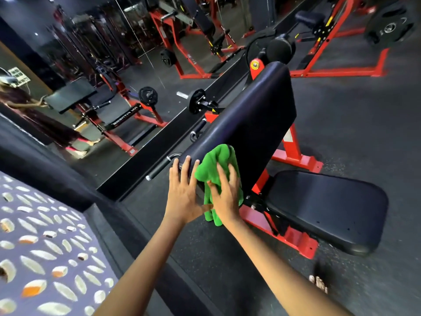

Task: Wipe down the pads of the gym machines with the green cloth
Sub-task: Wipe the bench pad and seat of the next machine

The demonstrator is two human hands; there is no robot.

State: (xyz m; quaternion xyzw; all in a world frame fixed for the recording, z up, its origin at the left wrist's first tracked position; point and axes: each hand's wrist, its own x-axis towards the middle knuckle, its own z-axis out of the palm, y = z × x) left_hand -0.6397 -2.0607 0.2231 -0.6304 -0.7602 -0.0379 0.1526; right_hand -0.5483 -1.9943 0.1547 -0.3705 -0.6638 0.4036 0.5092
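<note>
Green cloth [216, 176] under flat right hand [224, 197]

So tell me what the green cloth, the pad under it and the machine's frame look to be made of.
Green cloth: soft, matte, fuzzy fabric, probably microfibre; it bunches and drapes in folds.
Back pad: dark vinyl or leatherette, judging by its smooth surface with a soft sheen.
Frame: metal, glossy red paint; square section, bolted foot.

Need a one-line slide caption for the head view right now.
Right hand presses the green cloth onto the machine's slanted black pad while the left hand steadies its near edge.
</note>
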